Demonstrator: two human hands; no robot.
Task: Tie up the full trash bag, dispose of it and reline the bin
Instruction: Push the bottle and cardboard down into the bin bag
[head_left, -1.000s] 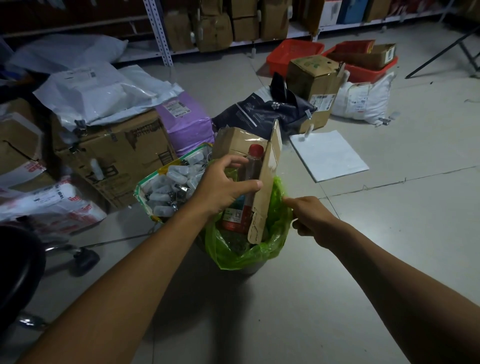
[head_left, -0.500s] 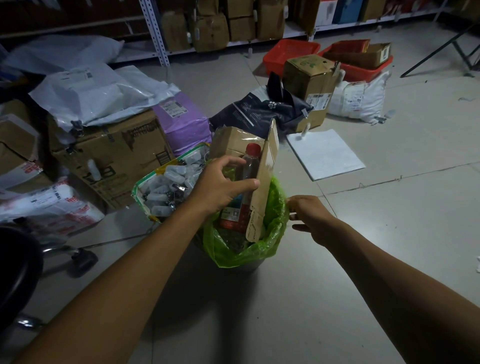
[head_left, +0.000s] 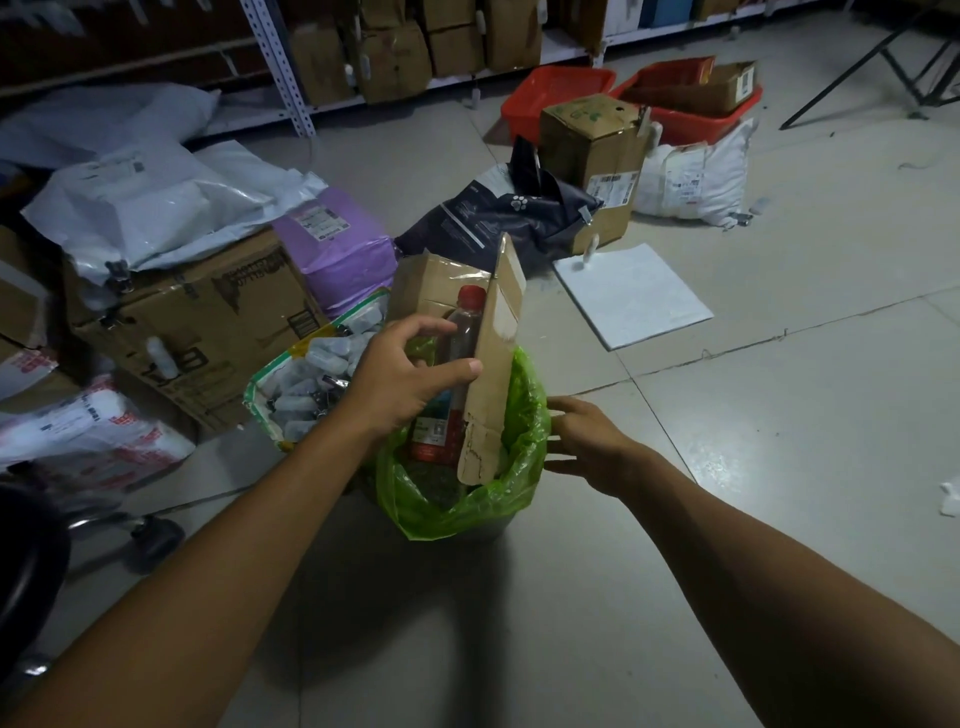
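While a large cardboard box (head_left: 182, 322) topped with grey mailer bags (head_left: 156, 208) sits at the far left on the tiled floor (head_left: 779, 441), a clear-sided bag of small white bottles (head_left: 306, 379) stands just beside the bin. At centre, the green trash bag (head_left: 467, 504) lines the bin and is stuffed past its rim: a folded cardboard piece (head_left: 493, 358) and a red-capped bottle (head_left: 462, 332) stick up out of it. Over that load the left hand (head_left: 405, 379) is spread, thumb against the cardboard, fingers open and curved around the bottle without clearly gripping it. To the right, the right hand (head_left: 587, 441) sits at the bag's rim, fingers loosely extended and touching the green plastic, not closed on it. Farther right lies a white sheet (head_left: 634, 296).
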